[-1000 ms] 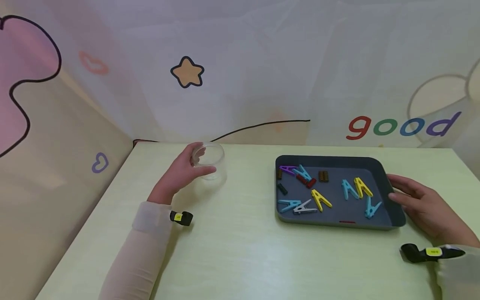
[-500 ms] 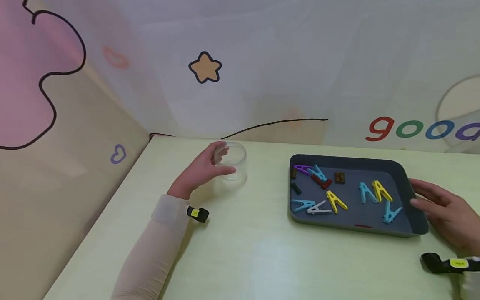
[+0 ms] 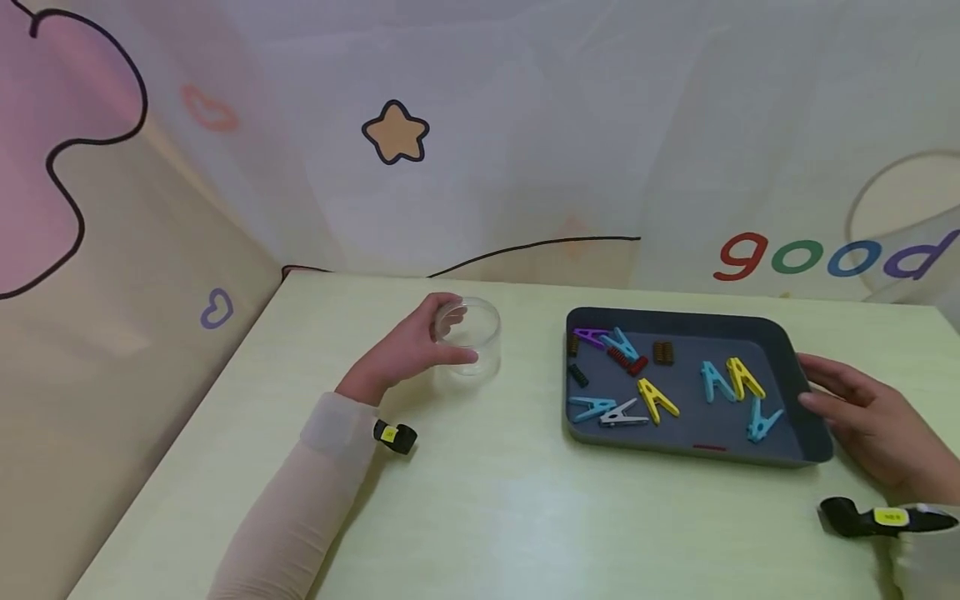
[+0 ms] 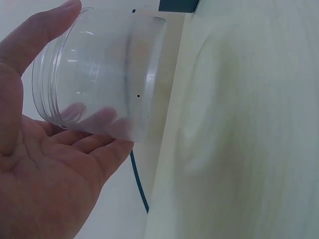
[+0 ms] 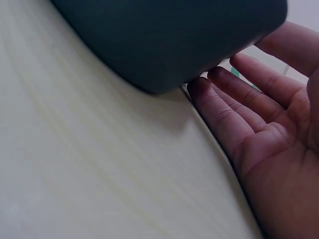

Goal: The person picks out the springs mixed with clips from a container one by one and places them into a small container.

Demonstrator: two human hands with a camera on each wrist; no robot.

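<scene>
A person sits at a pale green table, seen from a camera on their head. The left hand wraps a clear plastic jar that stands upright at about ten o'clock on the table, thumb on its near side and fingers curled round the far side — the left wrist view shows the palm cupping the jar's ribbed neck. The right hand lies at three o'clock with straight, relaxed fingers touching the right wall of a dark grey tray; it holds nothing. In the tray lie loose clothes pegs in blue, yellow, purple and white, with a few small springs toward twelve o'clock.

The step in hand looks like bringing jar and tray together. To do it well, I judge the left hand should keep the jar upright, mouth open — close beside the tray's nine o'clock edge — while the right hand steadies the tray without tipping it.
</scene>
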